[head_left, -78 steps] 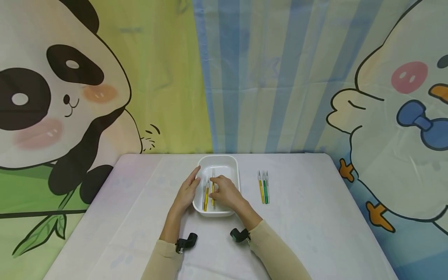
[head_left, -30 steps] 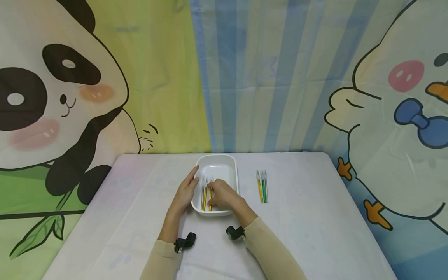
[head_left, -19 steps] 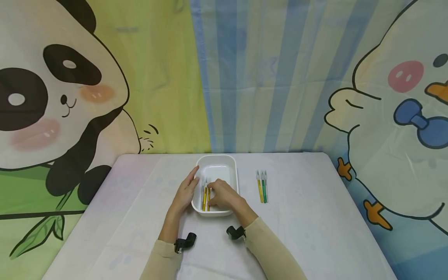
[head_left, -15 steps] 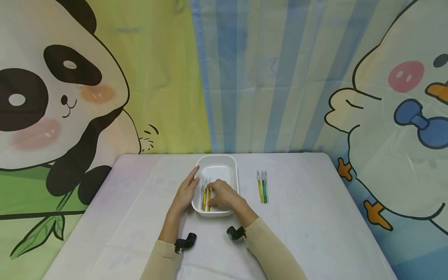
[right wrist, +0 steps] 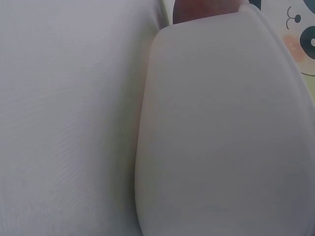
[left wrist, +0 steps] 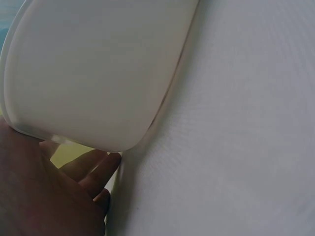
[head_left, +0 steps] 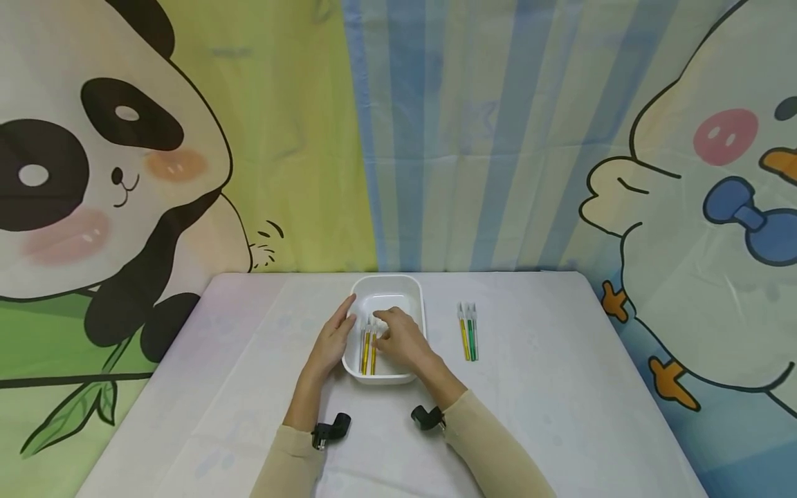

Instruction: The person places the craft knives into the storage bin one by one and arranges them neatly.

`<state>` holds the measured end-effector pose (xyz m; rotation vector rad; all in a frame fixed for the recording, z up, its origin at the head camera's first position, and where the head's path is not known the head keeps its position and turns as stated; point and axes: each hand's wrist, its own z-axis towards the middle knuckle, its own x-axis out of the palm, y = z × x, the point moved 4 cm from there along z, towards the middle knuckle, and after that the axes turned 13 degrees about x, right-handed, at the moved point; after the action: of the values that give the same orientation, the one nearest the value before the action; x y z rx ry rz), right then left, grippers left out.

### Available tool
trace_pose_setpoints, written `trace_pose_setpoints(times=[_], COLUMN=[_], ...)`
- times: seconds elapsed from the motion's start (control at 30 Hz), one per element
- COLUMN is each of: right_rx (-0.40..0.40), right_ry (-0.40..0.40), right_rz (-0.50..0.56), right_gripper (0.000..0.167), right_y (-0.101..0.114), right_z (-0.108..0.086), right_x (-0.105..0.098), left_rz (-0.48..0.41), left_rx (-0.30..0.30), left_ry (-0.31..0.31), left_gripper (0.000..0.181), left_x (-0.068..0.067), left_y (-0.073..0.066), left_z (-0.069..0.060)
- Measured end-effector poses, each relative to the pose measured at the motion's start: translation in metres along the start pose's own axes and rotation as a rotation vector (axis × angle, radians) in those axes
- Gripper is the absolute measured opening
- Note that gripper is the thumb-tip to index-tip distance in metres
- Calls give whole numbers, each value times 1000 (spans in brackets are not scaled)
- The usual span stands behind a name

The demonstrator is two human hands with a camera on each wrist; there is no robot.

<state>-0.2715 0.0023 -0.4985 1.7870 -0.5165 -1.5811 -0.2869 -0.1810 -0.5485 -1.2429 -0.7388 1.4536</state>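
A white rectangular tray (head_left: 389, 379) stands on the table, with slim, pen-like sticks lying side by side along its left part. They have clear tips; one gold stick (head_left: 366, 353) lies left of another gold stick (head_left: 373, 361), and a silvery one shows at the far left. My left hand (head_left: 330, 346) rests against the tray's left wall with its fingers extended; the left wrist view shows the fingers on the outer wall (left wrist: 88, 88). Over the tray is my right hand (head_left: 401, 339), thumb and forefinger apart, near the right gold stick. The tray wall hides this hand in the right wrist view.
To the right of the tray, a small row of similar sticks (head_left: 468, 335), gold, green and silvery, lies on the white tablecloth (head_left: 535, 387). Cartoon-printed curtains (head_left: 436, 138) stand behind and beside the table.
The right hand shifted a gold stick left, beside the others in the tray. Its thumb and forefinger have since spread and let go of it. The left hand has stayed at the tray.
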Motion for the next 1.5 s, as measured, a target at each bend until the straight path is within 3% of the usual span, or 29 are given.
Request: trace_pose_setpoints(times=[0.47, 0.7, 0.8, 1.0, 1.5], right_rx=[-77, -116, -169, -228, -141], right_ry=[-161, -301, -367, -435, -486], right_rz=[-12, 106, 156, 194, 260], right_gripper=[70, 61, 59, 57, 58], right_y=[0, -2, -2, -2, -25], right_z=[-6, -10, -13, -19, -20], right_x=[-5, -14, -18, -26, -52], left_rz=[-37, -25, -26, -25, -18], left_rx=[-19, -12, -21, -21, -15], left_ry=[16, -7, -5, -2, -11], left_gripper=[52, 50, 50, 50, 52], left_x=[0, 1, 2, 2, 2], left_y=[1, 3, 4, 2, 0], left_z=[1, 0, 0, 0, -1])
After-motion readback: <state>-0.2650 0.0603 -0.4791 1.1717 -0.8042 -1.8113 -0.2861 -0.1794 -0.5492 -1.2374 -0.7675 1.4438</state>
